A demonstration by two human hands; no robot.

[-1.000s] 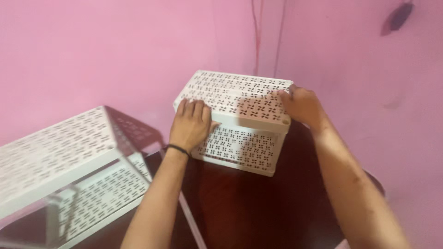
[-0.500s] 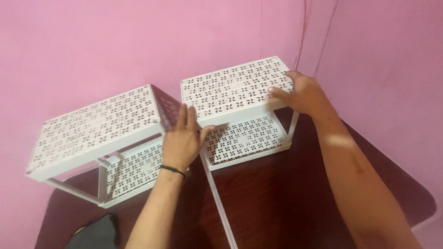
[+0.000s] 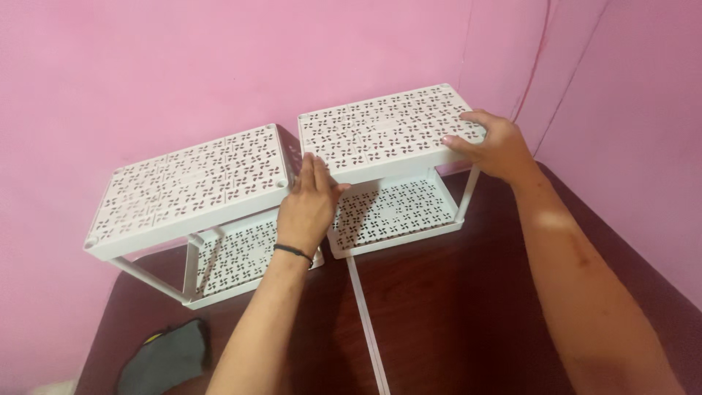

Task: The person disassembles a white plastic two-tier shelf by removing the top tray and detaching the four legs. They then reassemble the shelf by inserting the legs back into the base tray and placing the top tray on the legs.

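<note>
The right-hand white two-tier rack (image 3: 387,132) stands upright on the dark brown table (image 3: 468,307), pushed into the corner where the two pink walls (image 3: 146,66) meet. Its top and bottom shelves are perforated with a small pinwheel pattern and joined by thin white posts.

The right hand (image 3: 493,146) lies on the near right corner of the top shelf, fingers spread and nearly flat, thumb at the front edge. It presses on the surface without closing around anything.

The left hand (image 3: 311,201) is placed at the near left corner of the same shelf, fingers straight and together, pointing up along the shelf's left end. It is open and flat against the rack, not clenched. A dark band (image 3: 294,252) circles that wrist.

A second white two-tier rack (image 3: 190,186) of the same pattern stands just beside the first on its left, slightly tilted in view. Whether the two top shelves touch cannot be told; the left hand covers the gap.

A loose white rod (image 3: 365,322) lies on the table in front of the first rack, between the forearms. A grey cloth item (image 3: 164,355) lies at the table's near left edge.
</note>
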